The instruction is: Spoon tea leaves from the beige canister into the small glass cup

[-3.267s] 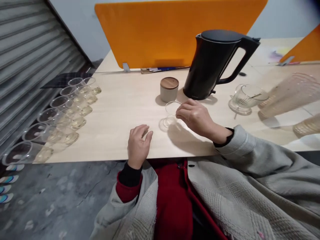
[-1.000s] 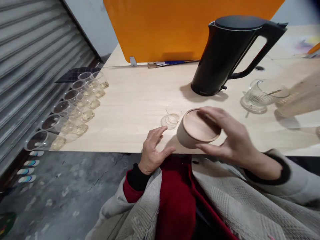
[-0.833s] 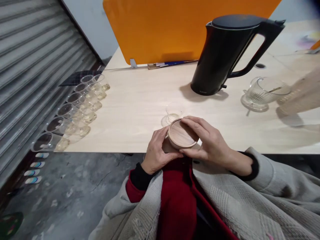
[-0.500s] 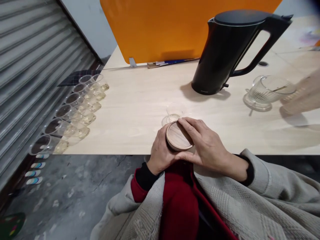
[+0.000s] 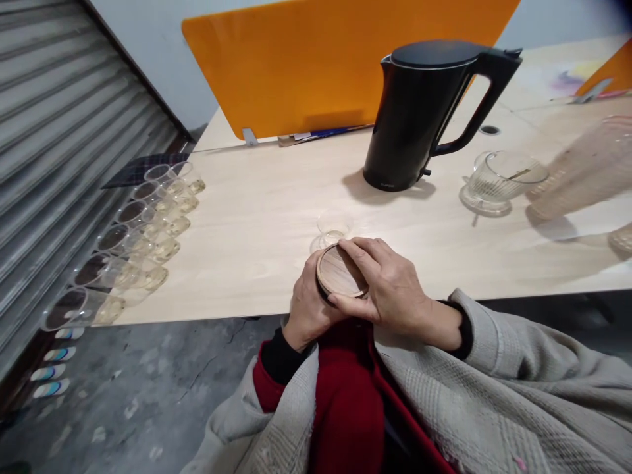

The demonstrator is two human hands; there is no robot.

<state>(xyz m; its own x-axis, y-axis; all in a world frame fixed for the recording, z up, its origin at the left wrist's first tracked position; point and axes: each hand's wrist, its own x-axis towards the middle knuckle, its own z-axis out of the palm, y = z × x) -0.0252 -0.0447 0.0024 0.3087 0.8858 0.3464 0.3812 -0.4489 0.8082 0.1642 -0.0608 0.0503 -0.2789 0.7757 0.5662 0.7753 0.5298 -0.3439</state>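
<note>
At the table's front edge I hold a small round jar topped with a flat wooden lid point(image 5: 340, 271). My left hand point(image 5: 309, 299) wraps around the jar's side, and the body is mostly hidden behind my fingers. My right hand point(image 5: 397, 289) grips the lid's rim, thumb on the near side and fingers over the far side. The lid sits on the jar, tilted slightly toward me. Just beyond my hands stands a clear plastic cup point(image 5: 334, 227) with a little pale liquid at its bottom.
Several clear cups point(image 5: 133, 247) holding pale liquid line the table's left edge. A black electric kettle point(image 5: 419, 112) stands behind, with a ribbed glass bowl point(image 5: 503, 181) and a ribbed pitcher point(image 5: 582, 168) to its right. An orange divider point(image 5: 296, 66) rises at the back.
My view has shifted, so the whole table scene sits differently in the picture. My right thumb has moved from below the lid's near edge up onto its rim; both hands stay on the jar.
</note>
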